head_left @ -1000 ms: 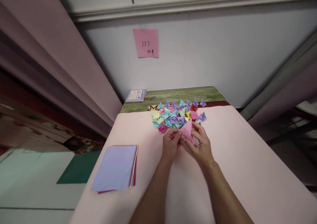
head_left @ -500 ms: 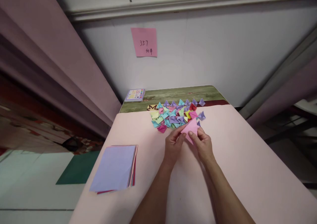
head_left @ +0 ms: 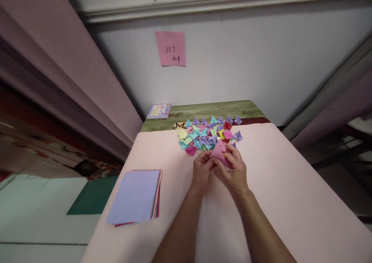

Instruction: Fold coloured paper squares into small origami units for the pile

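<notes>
Between my hands is a folded piece of pink origami paper [head_left: 218, 151], held above the table near its middle. My left hand [head_left: 202, 169] pinches its left corner between thumb and fingers. My right hand [head_left: 235, 169] grips the right side, its thumb close to the left one and its fingers bent over the upper edge. Just beyond lies a pile of small folded paper shapes [head_left: 204, 140] in purple, blue, yellow, green, red and pink. My hands and the pink paper cover the pile's near edge.
A stack of square paper sheets [head_left: 135, 197], purple on top, lies at the left of the pink-covered table [head_left: 279, 201]. Printed cards or booklets [head_left: 159, 110] rest at the far left corner. A pink note [head_left: 171, 48] is stuck on the wall behind. Curtains hang at both sides.
My right hand has turned and its fingers have moved up over the paper. The pink paper has tilted, and its right side is now folded under my fingers. My left hand has barely moved.
</notes>
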{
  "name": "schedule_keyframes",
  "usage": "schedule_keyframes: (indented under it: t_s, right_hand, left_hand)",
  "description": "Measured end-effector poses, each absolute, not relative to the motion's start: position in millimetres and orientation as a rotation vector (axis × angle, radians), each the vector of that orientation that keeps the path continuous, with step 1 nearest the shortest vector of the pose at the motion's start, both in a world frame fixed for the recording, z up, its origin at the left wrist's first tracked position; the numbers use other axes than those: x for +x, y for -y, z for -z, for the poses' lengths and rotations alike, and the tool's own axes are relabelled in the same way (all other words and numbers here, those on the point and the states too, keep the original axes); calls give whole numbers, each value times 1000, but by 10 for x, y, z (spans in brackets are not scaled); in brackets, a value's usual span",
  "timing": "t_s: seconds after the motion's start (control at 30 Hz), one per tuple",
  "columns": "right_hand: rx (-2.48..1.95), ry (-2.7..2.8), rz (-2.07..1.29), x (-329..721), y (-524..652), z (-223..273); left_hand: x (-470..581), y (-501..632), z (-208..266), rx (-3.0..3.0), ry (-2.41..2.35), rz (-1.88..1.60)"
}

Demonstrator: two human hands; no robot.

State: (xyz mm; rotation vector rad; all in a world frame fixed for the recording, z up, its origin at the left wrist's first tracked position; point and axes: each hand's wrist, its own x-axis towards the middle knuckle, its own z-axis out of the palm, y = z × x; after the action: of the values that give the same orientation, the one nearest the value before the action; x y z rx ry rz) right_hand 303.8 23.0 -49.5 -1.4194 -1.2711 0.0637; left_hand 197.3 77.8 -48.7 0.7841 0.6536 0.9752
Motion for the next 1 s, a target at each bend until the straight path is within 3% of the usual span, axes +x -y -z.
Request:
schedule_keyframes:
  t_s: [0.27, 0.83, 1.0]
  right_hand:
    - [-1276, 1018, -418, 3130, -215, 527]
    - [-1274, 976, -706, 3203, -211, 573]
    - [-1292, 1048, -546, 3191, -194, 497]
  left_hand:
    - [1922, -838, 572, 660, -616, -899]
    - [1914, -867, 652, 687, -679, -841]
    - [1892, -891, 636, 545, -682, -881]
